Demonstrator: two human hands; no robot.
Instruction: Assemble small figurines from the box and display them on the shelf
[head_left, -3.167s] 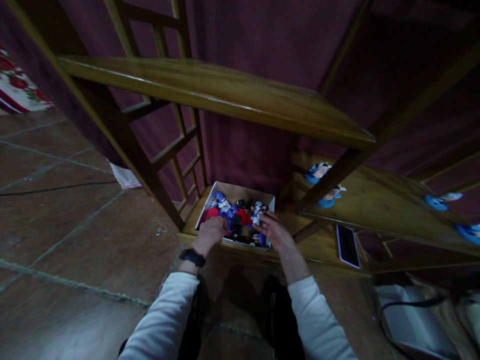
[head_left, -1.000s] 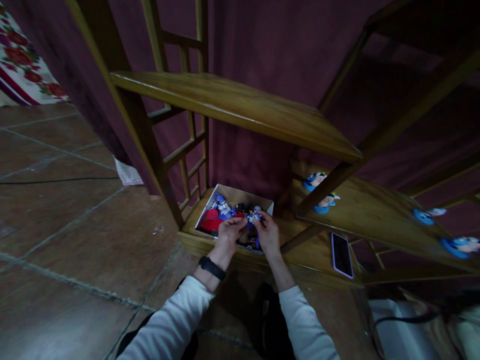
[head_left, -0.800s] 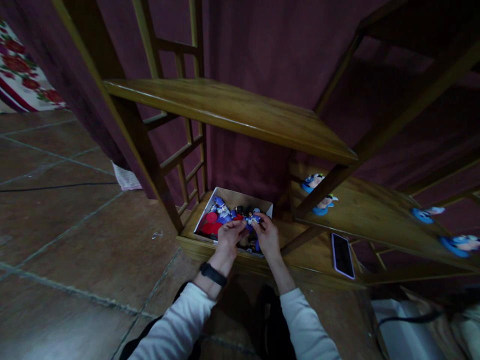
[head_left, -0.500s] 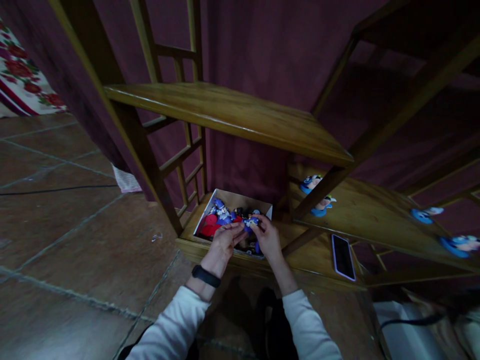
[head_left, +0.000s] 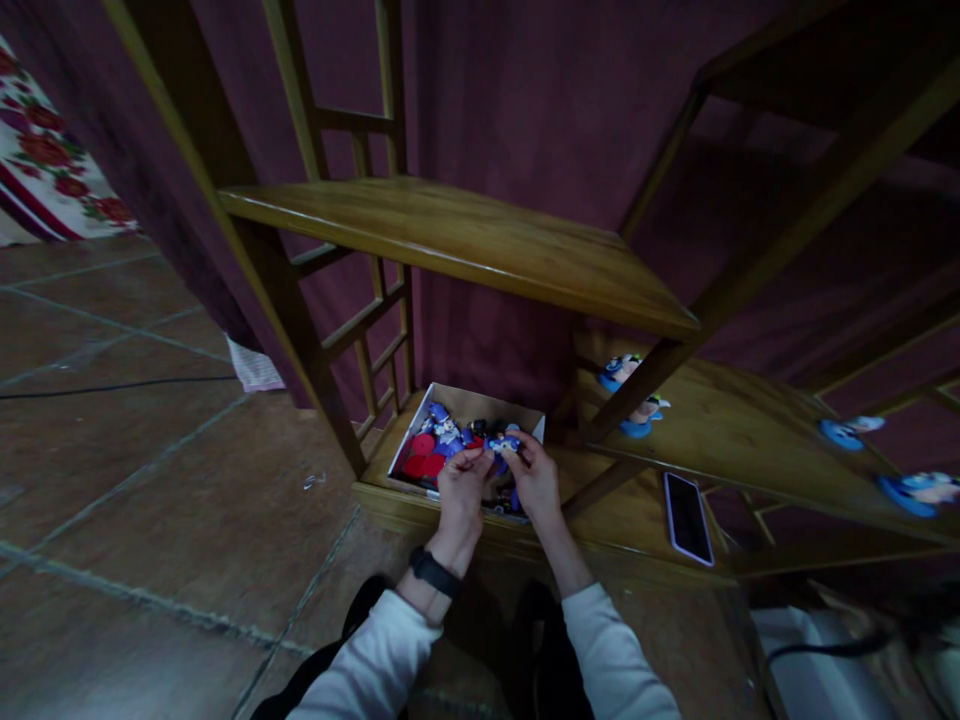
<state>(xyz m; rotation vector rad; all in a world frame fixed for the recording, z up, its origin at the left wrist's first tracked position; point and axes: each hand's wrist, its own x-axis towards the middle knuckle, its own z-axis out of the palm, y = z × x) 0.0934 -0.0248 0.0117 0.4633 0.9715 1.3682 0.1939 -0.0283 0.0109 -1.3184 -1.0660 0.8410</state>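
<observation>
A white cardboard box point(head_left: 429, 402) sits on the lowest board of a wooden shelf unit point(head_left: 465, 235). It holds several small red, blue and black figures. Above the box's near side, my left hand point(head_left: 461, 490) and my right hand point(head_left: 535, 483) are close together. The fingers of both pinch a small blue and white figure point(head_left: 501, 443) between them. A black watch point(head_left: 434, 571) is on my left wrist.
A phone point(head_left: 688, 503) with a pale case lies flat on the bottom board to the right. Blue figures stand on the stepped shelf: two point(head_left: 628, 390) near its post, others point(head_left: 847, 431) at far right. Brown floor tiles and a black cable point(head_left: 112, 383) lie to the left.
Three seconds ago my hands were apart, digging in the box. They have since come together over its near side, holding the blue figure. The view has shifted slightly.
</observation>
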